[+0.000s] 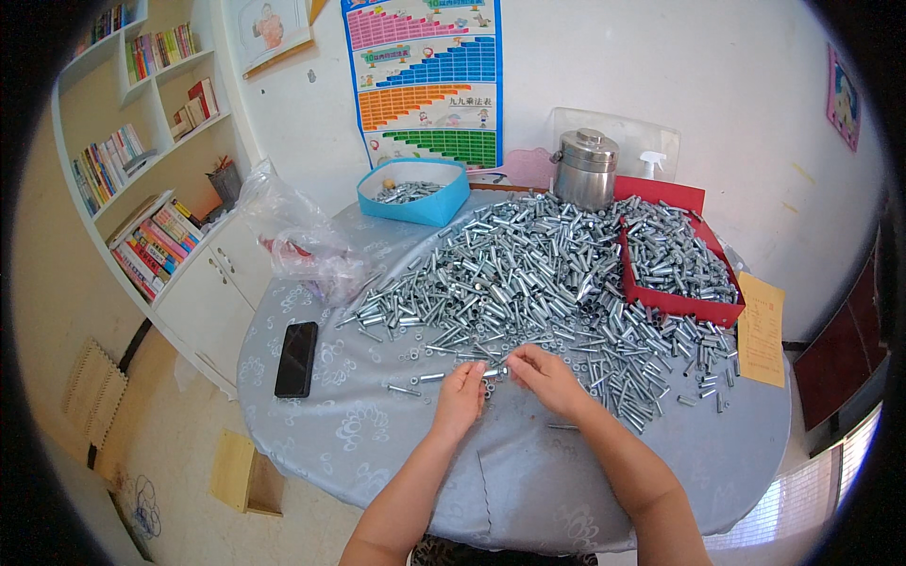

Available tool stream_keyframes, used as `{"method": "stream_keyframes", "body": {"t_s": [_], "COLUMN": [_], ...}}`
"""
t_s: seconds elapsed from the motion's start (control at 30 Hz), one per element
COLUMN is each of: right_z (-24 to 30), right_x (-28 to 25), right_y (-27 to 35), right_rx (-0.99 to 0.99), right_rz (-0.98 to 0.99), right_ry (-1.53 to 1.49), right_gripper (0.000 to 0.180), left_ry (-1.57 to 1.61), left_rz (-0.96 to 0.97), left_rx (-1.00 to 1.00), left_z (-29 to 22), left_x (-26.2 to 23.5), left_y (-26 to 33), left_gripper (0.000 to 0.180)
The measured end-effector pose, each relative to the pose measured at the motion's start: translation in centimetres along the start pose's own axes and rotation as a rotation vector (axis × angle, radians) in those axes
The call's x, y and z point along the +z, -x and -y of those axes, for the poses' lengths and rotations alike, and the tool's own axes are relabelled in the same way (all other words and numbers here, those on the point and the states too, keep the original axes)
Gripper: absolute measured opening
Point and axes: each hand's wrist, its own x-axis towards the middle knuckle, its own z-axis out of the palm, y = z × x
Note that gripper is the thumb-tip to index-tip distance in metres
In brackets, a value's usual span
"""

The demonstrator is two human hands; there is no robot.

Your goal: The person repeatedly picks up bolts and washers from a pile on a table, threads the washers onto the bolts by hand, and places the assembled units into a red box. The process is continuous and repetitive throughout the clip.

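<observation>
My left hand (460, 398) is closed, with thumb and fingers pinching a silver metal anchor bolt (492, 373) just above the near side of the table. My right hand (547, 379) pinches at the bolt's other end, and its fingertips hide what they grip there. Just beyond both hands spreads a large heap of loose bolts, sleeves and nuts (491, 274). A single bolt (404, 390) and a short sleeve (430, 377) lie on the cloth left of my left hand.
The grey tablecloth (377, 472) covers an oval table. A red box (684, 308) full of sleeves stands right, beside a metal canister (585, 179). A blue box (439, 203), plastic bags (316, 255) and a black phone (296, 359) are left. A yellow paper (761, 330) lies far right.
</observation>
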Motion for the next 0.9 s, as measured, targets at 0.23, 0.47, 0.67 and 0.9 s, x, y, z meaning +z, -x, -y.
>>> {"method": "stream_keyframes", "body": {"t_s": [0.23,0.47,0.67,0.9], "right_z": [0.2,0.7,1.5,0.2], "right_x": [-0.8,-0.8,-0.6,-1.0], "right_y": [0.0,0.0,0.3,0.0], "right_rx": [0.187,0.103,0.096,0.181], "right_rz": [0.18,0.166,0.14,0.188], "right_ry": [0.104,-0.081,-0.135,-0.107], "right_gripper": [0.033,0.036,0.041,0.036], "left_ry": [0.0,0.086,0.089,0.093], "left_rz": [-0.003,-0.058,-0.067,-0.058], "left_rx": [0.052,-0.031,-0.016,0.0], "left_z": [0.1,-0.5,-0.3,-0.4], "left_x": [0.3,0.1,-0.1,0.1], "left_y": [0.1,0.1,0.1,0.2], "left_gripper": [0.023,0.022,0.022,0.022]}}
